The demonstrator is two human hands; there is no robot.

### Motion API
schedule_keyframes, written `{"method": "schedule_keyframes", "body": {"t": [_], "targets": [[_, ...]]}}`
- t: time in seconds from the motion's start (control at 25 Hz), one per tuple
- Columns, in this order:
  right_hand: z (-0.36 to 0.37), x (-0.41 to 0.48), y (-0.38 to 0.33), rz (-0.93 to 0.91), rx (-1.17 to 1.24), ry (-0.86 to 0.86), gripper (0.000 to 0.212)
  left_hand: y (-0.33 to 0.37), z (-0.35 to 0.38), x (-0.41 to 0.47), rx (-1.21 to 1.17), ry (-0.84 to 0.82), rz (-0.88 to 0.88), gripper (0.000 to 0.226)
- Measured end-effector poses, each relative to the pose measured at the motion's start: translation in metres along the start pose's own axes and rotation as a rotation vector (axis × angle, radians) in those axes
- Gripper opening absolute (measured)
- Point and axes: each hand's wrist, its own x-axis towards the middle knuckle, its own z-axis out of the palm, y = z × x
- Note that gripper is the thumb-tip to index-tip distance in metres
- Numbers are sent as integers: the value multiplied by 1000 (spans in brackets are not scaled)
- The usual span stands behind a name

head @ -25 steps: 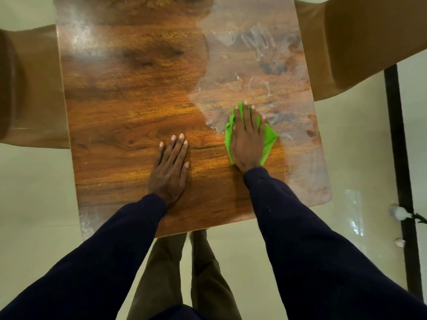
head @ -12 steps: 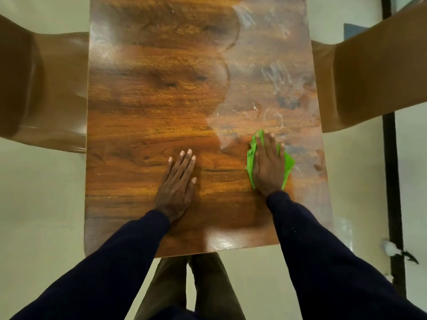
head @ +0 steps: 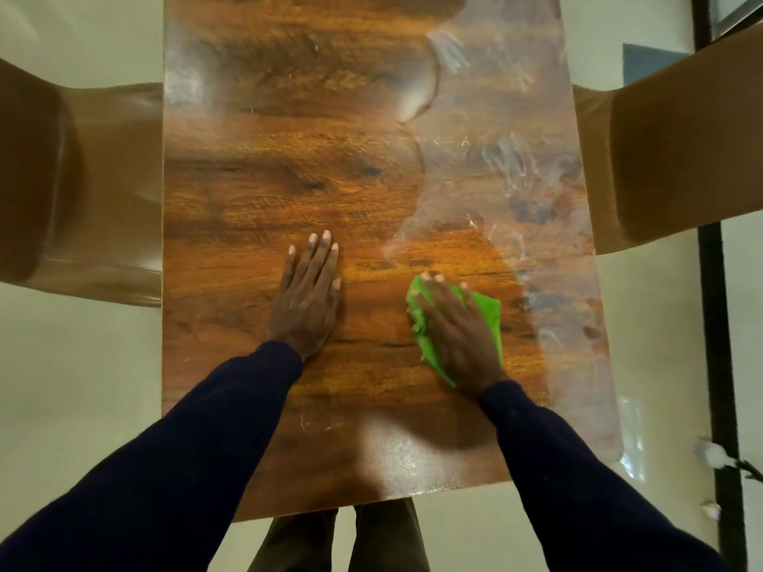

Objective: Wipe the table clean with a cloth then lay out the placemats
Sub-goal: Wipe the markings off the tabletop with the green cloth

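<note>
Pale floor point(head: 82, 386) surrounds a wood-grain worktop point(head: 289, 179) seen from directly above, with a brown chair point(head: 62, 187) drawn up at its left edge and a second chair point(head: 681, 158) at its right. Two dark sleeves reach in from the near edge, and a person's trousered legs point(head: 342, 542) show below it. Hazy white smears point(head: 516, 167) cover the worktop's right side from the far end down toward the near corner, while the left and centre show bare, glossy grain. A dark post point(head: 718, 324) runs down the floor at far right. The left hand point(head: 307, 295) lies flat, palm down with fingers straight and spread, touching the worktop near its middle and holding nothing. The right hand point(head: 458, 328) presses palm down on a green cloth point(head: 489, 315), fingers laid flat over it rather than curled round it; the cloth is crumpled beneath the palm and sticks out on both sides of the hand, at the edge of the smeared patch, right of centre. No placemats, brand marks or readable writing appear anywhere in view.
</note>
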Motion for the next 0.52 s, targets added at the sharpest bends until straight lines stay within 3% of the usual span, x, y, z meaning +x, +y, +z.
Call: {"method": "schedule_keyframes", "body": {"t": [0.12, 0.2, 0.36, 0.52], "targets": [[-8, 55, 29, 386, -8, 88, 54, -2, -2, 3, -4, -10, -17, 56], [-11, 104, 21, 517, -11, 127, 55, -2, -3, 1, 7, -26, -8, 55], [-4, 139, -18, 378, -20, 108, 58, -1, -6, 2, 6, -38, -3, 55], [9, 68, -64, 147, -13, -10, 58, -1, -7, 2, -52, -3, -14, 53]]}}
